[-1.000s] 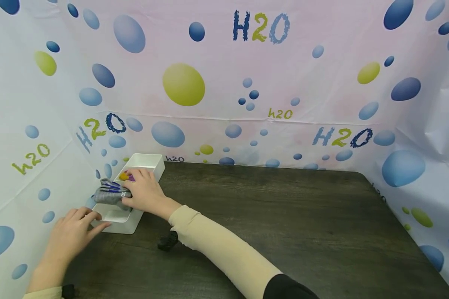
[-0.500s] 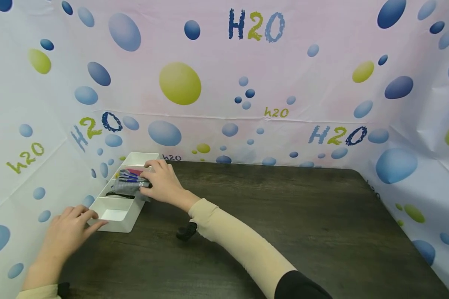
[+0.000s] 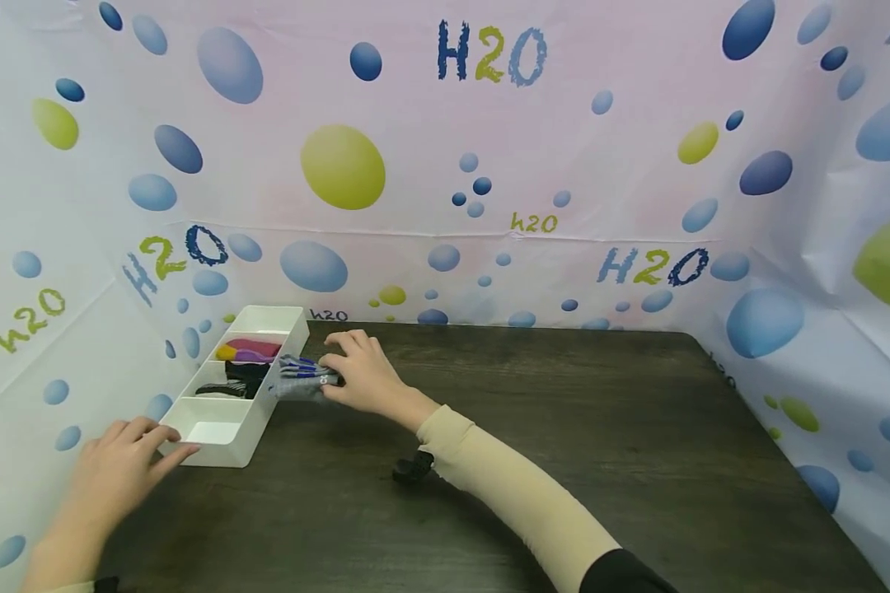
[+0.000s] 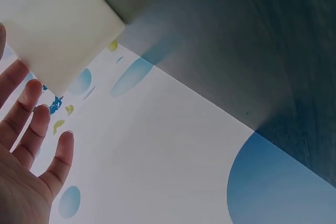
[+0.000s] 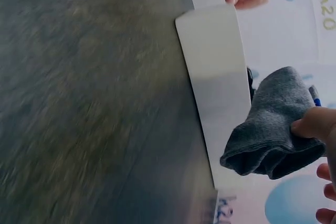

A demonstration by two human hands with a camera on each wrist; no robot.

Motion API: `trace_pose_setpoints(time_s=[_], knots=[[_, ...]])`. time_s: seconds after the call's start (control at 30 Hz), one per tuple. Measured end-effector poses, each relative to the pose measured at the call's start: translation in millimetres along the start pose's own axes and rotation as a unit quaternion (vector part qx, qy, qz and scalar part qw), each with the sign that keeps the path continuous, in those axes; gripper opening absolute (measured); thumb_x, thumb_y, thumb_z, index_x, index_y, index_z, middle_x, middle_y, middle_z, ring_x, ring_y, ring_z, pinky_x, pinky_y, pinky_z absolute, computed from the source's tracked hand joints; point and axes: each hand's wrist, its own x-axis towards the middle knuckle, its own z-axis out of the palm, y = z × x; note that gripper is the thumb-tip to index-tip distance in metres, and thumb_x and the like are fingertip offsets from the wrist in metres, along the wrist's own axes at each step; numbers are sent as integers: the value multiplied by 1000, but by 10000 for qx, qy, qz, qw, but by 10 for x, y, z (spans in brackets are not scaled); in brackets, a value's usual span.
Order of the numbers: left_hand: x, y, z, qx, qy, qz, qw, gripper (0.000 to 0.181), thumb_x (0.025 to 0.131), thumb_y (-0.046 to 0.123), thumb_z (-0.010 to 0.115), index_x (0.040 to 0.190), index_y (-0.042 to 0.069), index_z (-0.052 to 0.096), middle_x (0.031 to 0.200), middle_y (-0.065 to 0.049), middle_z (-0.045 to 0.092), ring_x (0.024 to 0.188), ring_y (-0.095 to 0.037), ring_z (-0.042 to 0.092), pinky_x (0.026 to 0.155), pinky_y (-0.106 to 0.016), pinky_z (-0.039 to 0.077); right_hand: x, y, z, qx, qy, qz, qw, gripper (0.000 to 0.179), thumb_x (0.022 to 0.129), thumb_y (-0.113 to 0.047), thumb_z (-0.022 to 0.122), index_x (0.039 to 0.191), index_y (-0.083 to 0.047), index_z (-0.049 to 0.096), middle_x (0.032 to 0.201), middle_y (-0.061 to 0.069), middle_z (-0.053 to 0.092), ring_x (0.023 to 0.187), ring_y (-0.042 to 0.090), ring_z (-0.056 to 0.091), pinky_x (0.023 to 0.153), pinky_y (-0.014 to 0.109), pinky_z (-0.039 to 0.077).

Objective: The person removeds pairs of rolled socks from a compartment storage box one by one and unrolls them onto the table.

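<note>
A folded grey sock [image 3: 297, 385] with blue stripes is in my right hand [image 3: 367, 375], pinched between thumb and fingers. It hangs just off the right side of a long white divided organizer box [image 3: 255, 428]; the right wrist view shows the sock's open cuff [image 5: 273, 156] facing down. My left hand [image 3: 119, 469] holds the box's near left corner, thumb at the front wall and fingers at the rim. Folded dark red, purple and yellow cloth [image 3: 250, 352] lies in one compartment. Black folded items [image 3: 248, 375] lie in the compartment nearer to me.
The dark wood-grain table [image 3: 526, 428] stretches right of the box. A white backdrop [image 3: 430, 148] with blue and green bubbles rises behind the table and along its sides. A black strap piece [image 3: 413, 467] hangs below my right sleeve.
My right hand has lifted the grey sock out of the box and carried it right, past the box's side. The coloured and black items are now uncovered. My left hand stays at the corner.
</note>
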Motion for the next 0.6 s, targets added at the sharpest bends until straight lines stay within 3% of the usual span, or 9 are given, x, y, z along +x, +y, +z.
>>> trace_pose_setpoints(time_s=[0.1, 0.37, 0.6], knots=[[-5, 13, -23, 36, -110, -69, 9999, 32, 64, 34, 84, 77, 9, 69, 81, -11, 63, 79, -38, 56, 62, -54, 40, -107, 140, -42, -14, 9, 47, 10000, 29, 91, -40, 64, 117, -27, 68, 141, 0, 48, 127, 19, 41, 98, 36, 39], [-42, 31, -46, 149, -238, -164, 9995, 38, 69, 45, 81, 78, 10, 70, 85, -14, 65, 82, -40, 57, 63, -56, 42, -416, 508, -231, 88, 80, 373, 9992, 30, 89, -39, 69, 116, -24, 69, 140, 3, 49, 127, 23, 42, 101, 42, 39], [-15, 48, -48, 193, -589, -347, 9975, 38, 71, 45, 81, 80, 10, 70, 89, -15, 65, 86, -41, 56, 66, -58, 41, -740, 851, -349, 247, 190, 747, 9967, 32, 88, -35, 72, 116, -20, 69, 138, 6, 50, 128, 28, 41, 105, 50, 37]])
